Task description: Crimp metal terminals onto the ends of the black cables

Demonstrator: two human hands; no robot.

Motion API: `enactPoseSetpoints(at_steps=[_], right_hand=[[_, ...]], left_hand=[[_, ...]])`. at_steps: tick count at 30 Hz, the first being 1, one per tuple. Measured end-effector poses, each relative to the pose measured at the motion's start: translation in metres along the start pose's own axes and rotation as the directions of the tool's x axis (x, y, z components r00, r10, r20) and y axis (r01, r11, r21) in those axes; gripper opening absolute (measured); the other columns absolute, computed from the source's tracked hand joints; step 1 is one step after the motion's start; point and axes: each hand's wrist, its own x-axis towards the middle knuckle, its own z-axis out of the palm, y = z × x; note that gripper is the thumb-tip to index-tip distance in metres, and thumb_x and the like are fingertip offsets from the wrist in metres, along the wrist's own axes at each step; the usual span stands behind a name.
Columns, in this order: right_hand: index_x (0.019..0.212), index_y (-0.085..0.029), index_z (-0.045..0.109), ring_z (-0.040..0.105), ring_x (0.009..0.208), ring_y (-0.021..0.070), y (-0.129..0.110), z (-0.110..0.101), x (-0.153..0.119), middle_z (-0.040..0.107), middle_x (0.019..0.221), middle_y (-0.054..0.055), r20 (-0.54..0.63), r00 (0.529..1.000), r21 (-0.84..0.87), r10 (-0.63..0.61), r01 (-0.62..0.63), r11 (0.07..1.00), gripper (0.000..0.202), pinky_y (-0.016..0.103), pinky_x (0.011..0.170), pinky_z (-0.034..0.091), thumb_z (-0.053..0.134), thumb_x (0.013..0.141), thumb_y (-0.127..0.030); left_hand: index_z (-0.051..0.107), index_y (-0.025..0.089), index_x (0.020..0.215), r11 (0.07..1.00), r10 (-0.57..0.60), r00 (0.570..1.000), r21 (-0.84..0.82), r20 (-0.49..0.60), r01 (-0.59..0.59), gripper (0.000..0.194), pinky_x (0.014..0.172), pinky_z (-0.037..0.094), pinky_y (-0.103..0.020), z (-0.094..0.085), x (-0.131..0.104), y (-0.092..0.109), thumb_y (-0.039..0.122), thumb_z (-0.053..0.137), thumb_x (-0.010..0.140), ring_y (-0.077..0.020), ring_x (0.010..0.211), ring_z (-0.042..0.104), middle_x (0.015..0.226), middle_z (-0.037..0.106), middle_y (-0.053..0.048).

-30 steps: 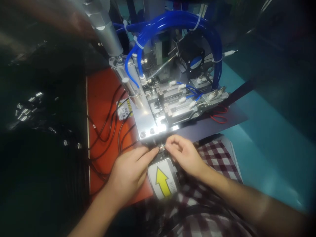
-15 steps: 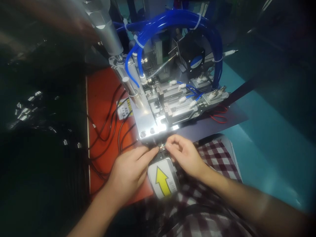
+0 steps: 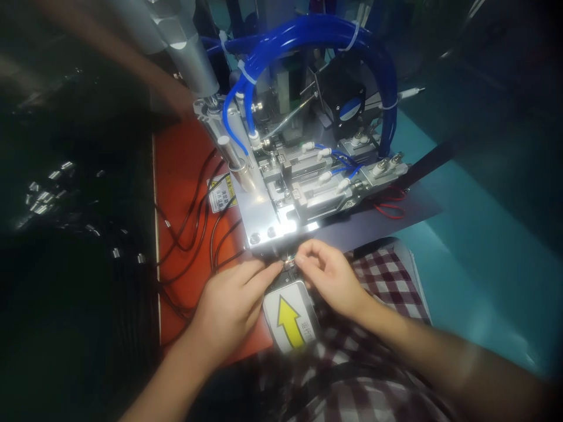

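Both hands meet at the front edge of a metal pneumatic press machine [image 3: 259, 220]. My left hand [image 3: 233, 299] is closed, its thumb and forefinger pressed on a small shiny cable end [image 3: 289, 263] with what look like thin wires. From the other side my right hand [image 3: 328, 272] pinches the same tiny piece with thumb and forefinger. The fingertips cover most of it, so its exact shape is hidden. Just below the fingers lies a white plate with a yellow arrow [image 3: 288, 322].
Black cables [image 3: 206, 205] run over the orange board [image 3: 176, 158] on the left; shiny metal ends [image 3: 44, 196] lie beyond it. Blue air hoses [image 3: 316, 29] arch above the machine. Another person's arm [image 3: 145, 73] reaches in at upper left. A checked cloth [image 3: 387, 275] covers my lap.
My two hands hold almost the same pose at the same spot. At the upper left, the other person's arm has come down and closer to the machine.
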Motion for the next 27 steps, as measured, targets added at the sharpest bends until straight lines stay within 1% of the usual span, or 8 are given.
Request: enactPoseSetpoints(at_steps=[5,8,11,13,16,19,23,27], right_hand=[[0.077,-0.02,0.05,0.046,0.044,0.0101,-0.001,0.003,-0.001,0.046,0.049,-0.007,-0.02,1.0,-0.035,0.001,-0.002,0.999,0.017,0.023,0.045,0.033,0.054,0.088,-0.033],[0.075,-0.02,0.051,0.047,0.045,0.0106,-0.007,0.004,0.0,0.047,0.048,-0.007,-0.035,0.995,-0.032,0.094,-0.095,0.995,0.017,0.023,0.048,0.036,0.055,0.086,-0.032],[0.072,-0.018,0.053,0.046,0.045,0.0099,-0.015,0.001,0.002,0.047,0.045,-0.007,0.001,0.98,-0.008,0.197,-0.197,0.98,0.019,0.024,0.051,0.037,0.054,0.086,-0.031],[0.071,-0.017,0.054,0.044,0.044,0.0094,-0.017,-0.002,0.003,0.047,0.045,-0.007,0.022,0.977,0.012,0.212,-0.212,0.977,0.02,0.023,0.051,0.037,0.055,0.085,-0.031],[0.074,-0.017,0.056,0.044,0.045,0.0095,-0.014,-0.006,0.002,0.047,0.048,-0.007,-0.039,0.989,0.014,0.145,-0.144,0.989,0.018,0.023,0.049,0.036,0.057,0.084,-0.033],[0.079,-0.018,0.059,0.042,0.046,0.0096,-0.01,-0.005,0.0,0.046,0.053,-0.006,-0.084,0.995,-0.039,0.052,-0.055,0.998,0.015,0.023,0.046,0.032,0.061,0.081,-0.033],[0.078,-0.018,0.06,0.038,0.048,0.0094,-0.007,-0.002,0.001,0.048,0.058,-0.004,-0.072,0.997,-0.069,-0.009,0.004,0.998,0.014,0.024,0.046,0.029,0.062,0.081,-0.031],[0.078,-0.018,0.058,0.039,0.051,0.0104,-0.005,-0.002,0.004,0.048,0.061,-0.003,-0.041,0.999,-0.067,-0.034,0.031,0.997,0.014,0.025,0.049,0.033,0.059,0.084,-0.03]], left_hand=[[0.065,0.012,0.112,1.0,0.008,1.0,-0.001,0.001,-0.008,0.03,0.061,0.052,-0.026,0.0,0.001,0.0,0.007,0.046,0.089,-0.0163,0.074,0.062,0.087,0.066,-0.008],[0.065,0.013,0.111,1.0,0.011,1.0,0.013,0.002,-0.011,0.029,0.061,0.052,-0.026,-0.001,0.002,0.001,0.008,0.045,0.09,-0.0163,0.074,0.062,0.088,0.067,-0.007],[0.065,0.013,0.111,1.0,0.009,1.0,0.029,-0.003,-0.009,0.029,0.062,0.053,-0.027,-0.001,0.002,0.001,0.009,0.045,0.09,-0.0167,0.074,0.063,0.087,0.067,-0.007],[0.065,0.013,0.11,0.999,0.01,1.0,0.032,-0.005,-0.01,0.029,0.061,0.052,-0.026,-0.001,0.002,0.001,0.009,0.045,0.09,-0.0165,0.073,0.063,0.086,0.067,-0.007],[0.065,0.013,0.11,1.0,0.009,1.0,0.025,-0.007,-0.009,0.029,0.062,0.052,-0.026,-0.001,0.001,0.0,0.009,0.045,0.089,-0.0163,0.073,0.063,0.086,0.066,-0.007],[0.065,0.013,0.11,1.0,0.005,1.0,0.015,-0.004,-0.005,0.029,0.062,0.052,-0.026,-0.001,0.001,0.001,0.008,0.046,0.089,-0.0165,0.074,0.063,0.087,0.066,-0.007],[0.066,0.012,0.111,1.0,-0.003,1.0,0.0,0.012,0.003,0.029,0.062,0.052,-0.026,-0.001,0.001,0.0,0.008,0.047,0.089,-0.0166,0.074,0.062,0.088,0.066,-0.008],[0.065,0.012,0.111,1.0,0.002,1.0,0.005,0.002,-0.002,0.03,0.062,0.052,-0.027,-0.001,0.001,0.0,0.008,0.045,0.089,-0.0168,0.074,0.062,0.087,0.066,-0.008]])
